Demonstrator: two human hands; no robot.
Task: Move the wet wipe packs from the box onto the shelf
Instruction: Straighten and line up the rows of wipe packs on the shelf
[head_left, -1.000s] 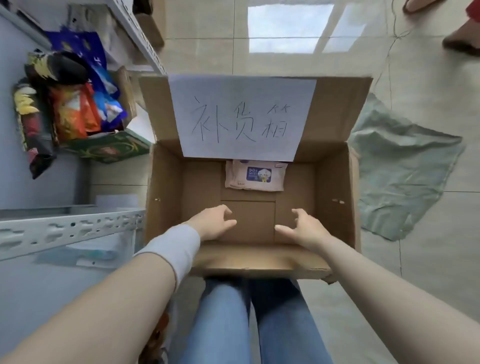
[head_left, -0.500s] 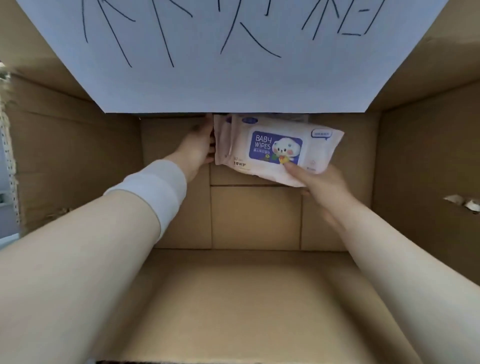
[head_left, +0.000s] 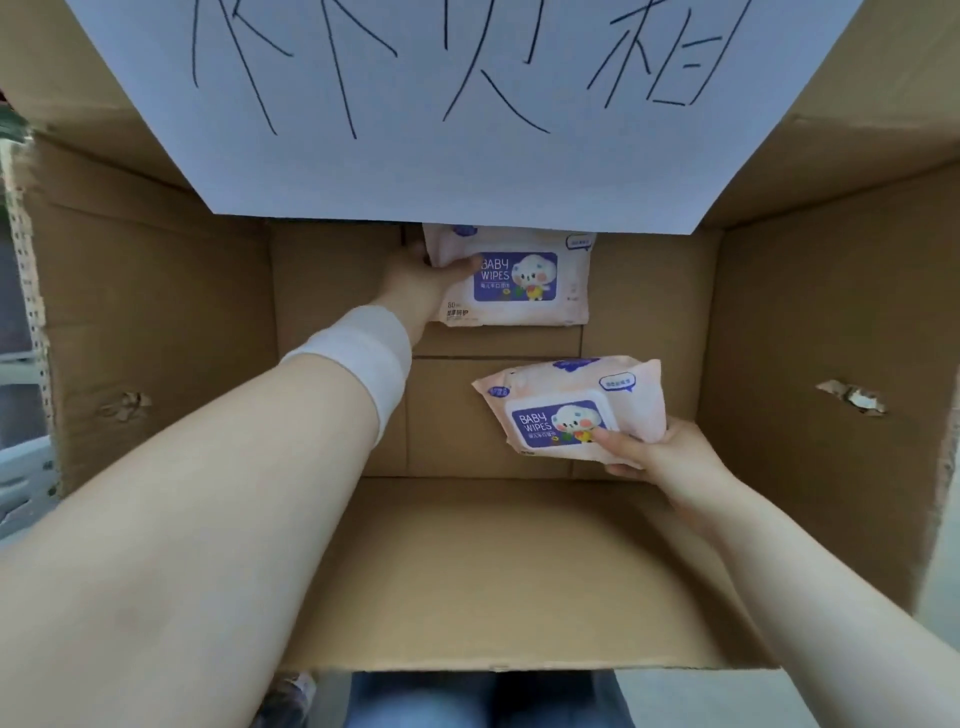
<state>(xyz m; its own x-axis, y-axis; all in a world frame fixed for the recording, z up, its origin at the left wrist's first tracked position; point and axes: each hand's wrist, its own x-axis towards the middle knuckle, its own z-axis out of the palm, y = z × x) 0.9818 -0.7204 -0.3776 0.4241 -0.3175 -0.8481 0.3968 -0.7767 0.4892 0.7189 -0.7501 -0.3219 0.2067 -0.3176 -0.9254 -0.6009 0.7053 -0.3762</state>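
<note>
1. At the far left edge we see a perforated grey metal shelf upright, just outside the open brown cardboard box.
2. The left hand, with a white band on its wrist, reaches the box's far wall. Its thumb and curled fingers grip the left end of a pale pink baby wipes pack with a purple label, which is partly under a white paper sheet with black handwriting.
3. Further right, the right hand pinches a second pink wipes pack by its lower right corner — thumb on the label face, fingers beneath — and holds it tilted inside the box.
</note>
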